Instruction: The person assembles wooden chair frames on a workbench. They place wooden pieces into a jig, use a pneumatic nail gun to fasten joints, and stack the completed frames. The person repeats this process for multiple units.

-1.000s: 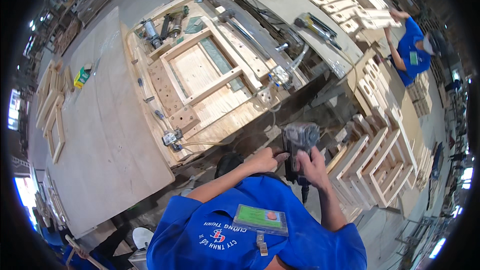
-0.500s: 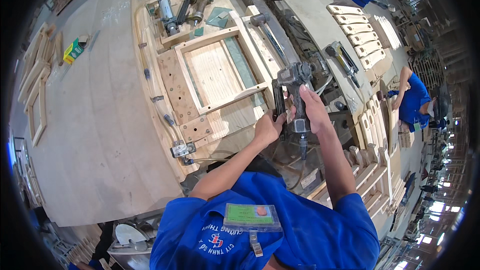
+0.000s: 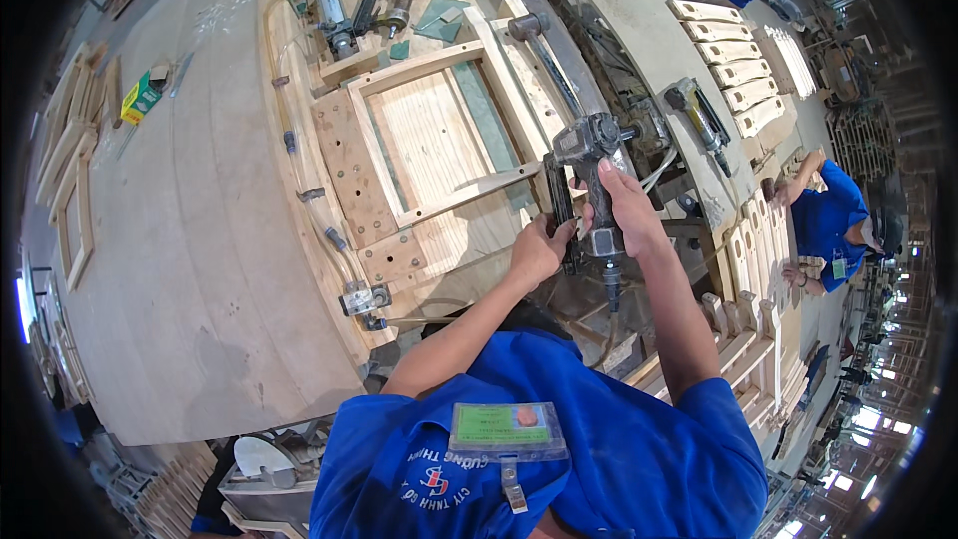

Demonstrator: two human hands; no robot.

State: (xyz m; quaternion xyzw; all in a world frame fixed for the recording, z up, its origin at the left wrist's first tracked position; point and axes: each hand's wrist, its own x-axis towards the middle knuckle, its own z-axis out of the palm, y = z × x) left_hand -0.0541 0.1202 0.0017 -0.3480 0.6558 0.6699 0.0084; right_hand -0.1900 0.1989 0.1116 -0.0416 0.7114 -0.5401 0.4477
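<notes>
We hold a nail gun (image 3: 585, 137) upright in our right hand (image 3: 631, 206), its dark grey, scuffed head uppermost and its handle (image 3: 604, 243) running down through our grip to a hose fitting (image 3: 612, 281) at the bottom. On its left side we see the long black magazine (image 3: 556, 185) standing nearly upright, with the fingers of our left hand (image 3: 539, 253) at its lower part; whether they grip it we cannot tell.

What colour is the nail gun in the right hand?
Nail gun: dark grey and black, clearest in the head view.
</notes>
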